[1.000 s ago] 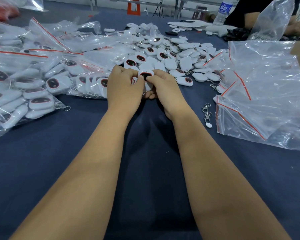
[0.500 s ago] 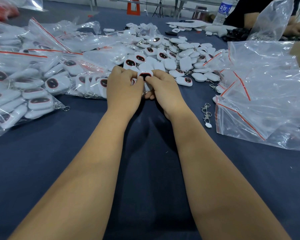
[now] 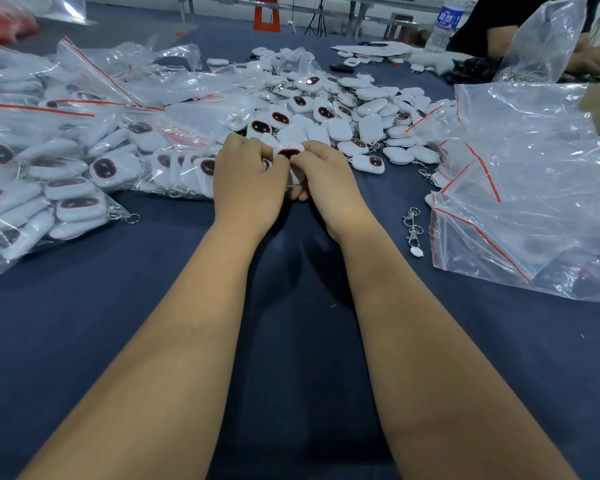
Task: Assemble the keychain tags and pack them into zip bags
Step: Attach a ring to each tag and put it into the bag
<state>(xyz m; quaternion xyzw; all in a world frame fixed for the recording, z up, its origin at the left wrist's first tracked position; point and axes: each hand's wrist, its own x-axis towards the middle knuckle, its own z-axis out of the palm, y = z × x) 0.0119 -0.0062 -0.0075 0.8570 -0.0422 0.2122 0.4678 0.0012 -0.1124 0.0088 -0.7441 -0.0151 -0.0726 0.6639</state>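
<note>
Both hands meet near the middle of the blue table (image 3: 118,341), fingers curled around one white tag (image 3: 289,152) with its dark red-rimmed face toward the person. The left hand (image 3: 248,183) pinches it from one side, the right hand (image 3: 326,181) from the other; whatever passes between the fingertips is hidden. This looks like the clip being fitted to the tag. To do it well, I'd keep the tag steady in one hand and let the other work the ring fully through, checking that it closes. Loose tags (image 3: 343,109) pile toward the far edge, filled zip bags (image 3: 49,174) crowd the left edge, empty zip bags (image 3: 534,202) lie by the right edge, with spare clips (image 3: 413,226) beside them.
</note>
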